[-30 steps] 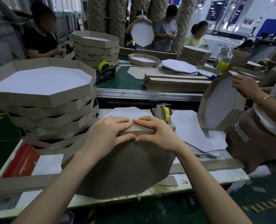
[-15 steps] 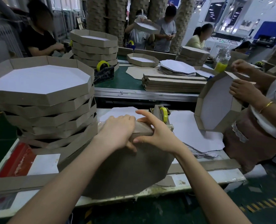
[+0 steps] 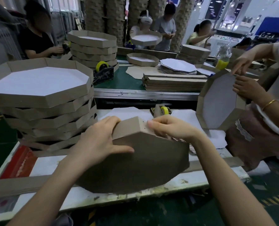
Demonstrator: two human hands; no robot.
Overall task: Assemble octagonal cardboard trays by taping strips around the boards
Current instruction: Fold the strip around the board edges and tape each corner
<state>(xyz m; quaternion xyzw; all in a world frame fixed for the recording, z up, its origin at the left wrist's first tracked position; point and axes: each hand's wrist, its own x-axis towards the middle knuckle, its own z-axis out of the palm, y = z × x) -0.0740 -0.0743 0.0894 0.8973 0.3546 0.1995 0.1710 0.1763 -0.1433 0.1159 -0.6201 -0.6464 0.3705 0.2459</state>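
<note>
**Turned: fresh corner now on top**

Far left, finished stack. Left hand hooked over strip, thumb flat on board back, bracing it upright on table. Right hand pinching strip beside corner, likely pressing the joint flat.

Bare forearms — bare left grip, right grip

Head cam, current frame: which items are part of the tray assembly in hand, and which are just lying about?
In use: half-built tray, held by left hand and right hand; tape dispenser; white boards.
Lying about: finished tray stack; drink bottle; far tape dispenser; loose strip.
</note>
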